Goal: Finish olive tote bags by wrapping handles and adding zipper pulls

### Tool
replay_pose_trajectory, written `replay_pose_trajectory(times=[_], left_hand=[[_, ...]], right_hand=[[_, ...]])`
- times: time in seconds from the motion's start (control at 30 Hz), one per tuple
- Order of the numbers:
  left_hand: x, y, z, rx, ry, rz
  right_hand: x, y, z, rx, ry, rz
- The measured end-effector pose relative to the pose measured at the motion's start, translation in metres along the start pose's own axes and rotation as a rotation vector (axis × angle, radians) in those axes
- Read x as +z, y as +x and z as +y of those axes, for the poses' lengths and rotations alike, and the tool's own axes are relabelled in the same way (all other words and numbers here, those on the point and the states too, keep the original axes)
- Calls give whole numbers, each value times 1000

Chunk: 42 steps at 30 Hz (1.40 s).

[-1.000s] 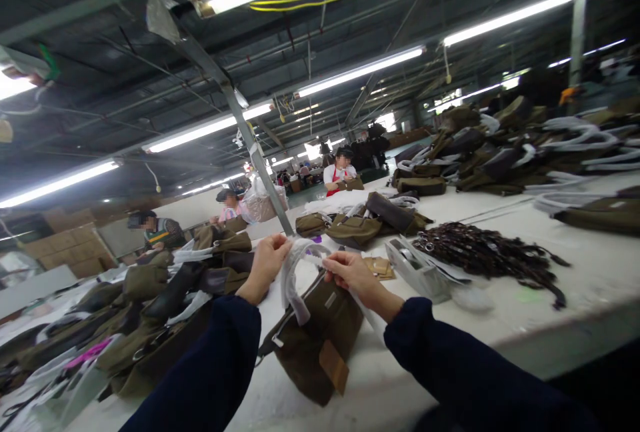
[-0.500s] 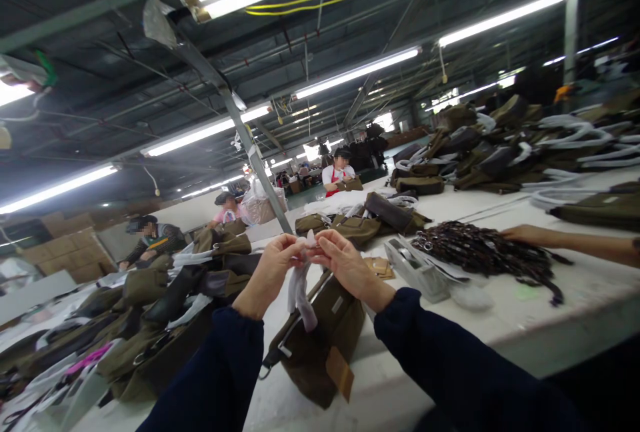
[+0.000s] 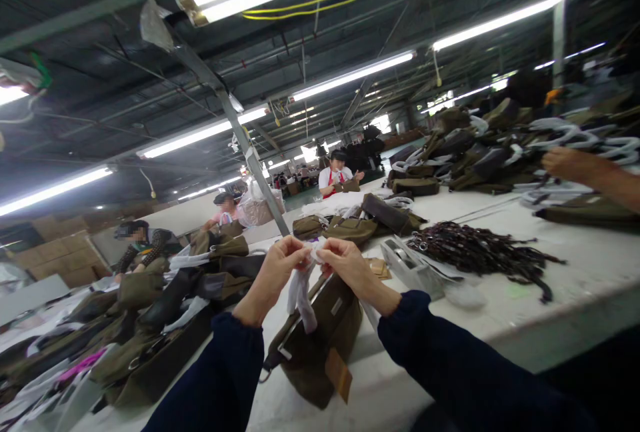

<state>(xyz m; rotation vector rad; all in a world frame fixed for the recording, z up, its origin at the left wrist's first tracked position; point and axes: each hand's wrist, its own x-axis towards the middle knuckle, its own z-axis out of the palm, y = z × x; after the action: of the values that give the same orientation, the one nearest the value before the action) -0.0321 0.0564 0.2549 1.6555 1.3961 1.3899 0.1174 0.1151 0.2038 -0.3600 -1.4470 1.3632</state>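
Long white bench [image 3: 480, 315] here: left hand [image 3: 285, 272] and right hand [image 3: 350, 272] pinch a white wrapped strap [image 3: 300, 302] over an olive canvas bag [image 3: 320, 345]; a loose pinch could drop it.

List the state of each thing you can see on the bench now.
Left hand: pinching the white wrapped strap
Right hand: pinching the same strap
White wrapped strap: hanging down from both hands
Olive canvas bag: lying on the table below the hands
Dark ringed cords: heaped loose on the table
Co-worker's hand: reaching over white loops

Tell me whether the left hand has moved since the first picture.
Yes: the left hand has moved to the right, closer to the silver metal box, which sits in about the same place in view.
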Motion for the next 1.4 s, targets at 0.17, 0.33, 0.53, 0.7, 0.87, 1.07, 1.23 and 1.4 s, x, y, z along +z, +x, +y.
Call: replay_pose_trajectory(times=[0.17,0.33,0.53,0.7,0.87,1.07,1.23,1.4], left_hand=[[4,-2,6,25,37,-4],[2,-3,7,11,-39,-45],[-1,-3,5,11,-121,-58],[6,-3,14,71,-49,42],[6,1,17,108,-58,101],[-10,6,21,124,-117,148],[-13,5,33,164,18,104],[-4,4,39,191,90,27]], right_hand=[[3,-1,-1,2,-44,52],[8,2,-3,-17,-19,10],[10,3,5,7,66,-10],[18,-1,6,-51,41,72],[27,1,7,-14,111,49],[20,2,30,-15,35,141],[9,0,21,-136,-448,145],[19,8,-15,-260,-1101,64]])
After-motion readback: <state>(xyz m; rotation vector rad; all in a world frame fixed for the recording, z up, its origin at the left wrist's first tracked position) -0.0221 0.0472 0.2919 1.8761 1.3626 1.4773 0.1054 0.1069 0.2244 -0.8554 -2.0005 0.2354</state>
